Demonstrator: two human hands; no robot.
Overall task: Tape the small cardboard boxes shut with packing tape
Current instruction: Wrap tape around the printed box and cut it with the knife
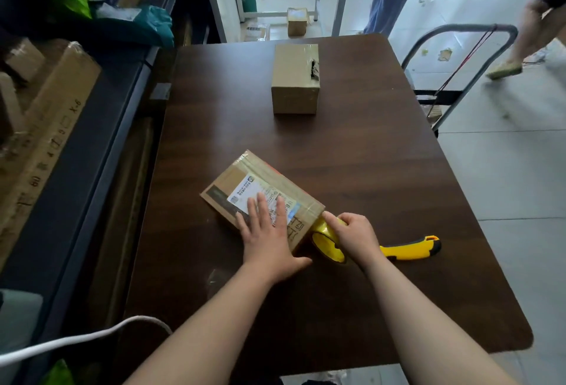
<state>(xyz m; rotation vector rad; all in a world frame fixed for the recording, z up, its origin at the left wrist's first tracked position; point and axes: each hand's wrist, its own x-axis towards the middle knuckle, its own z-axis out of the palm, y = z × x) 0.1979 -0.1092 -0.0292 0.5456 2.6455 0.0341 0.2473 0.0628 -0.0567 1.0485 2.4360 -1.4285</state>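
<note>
Fingers (262, 206) of left hand (269, 239) lie straight, flat on labelled box (245, 184) at tabletop's (367, 154) near middle, probably pinning it against the pull. Right hand (355, 234) grips yellow tape roll (325, 246) against box's right end; cutter (412, 251) lies just beside.

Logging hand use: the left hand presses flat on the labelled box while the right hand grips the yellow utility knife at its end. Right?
No: the head view shows the right hand gripping the yellow tape roll; the utility knife lies beside it. The rest holds.
</note>
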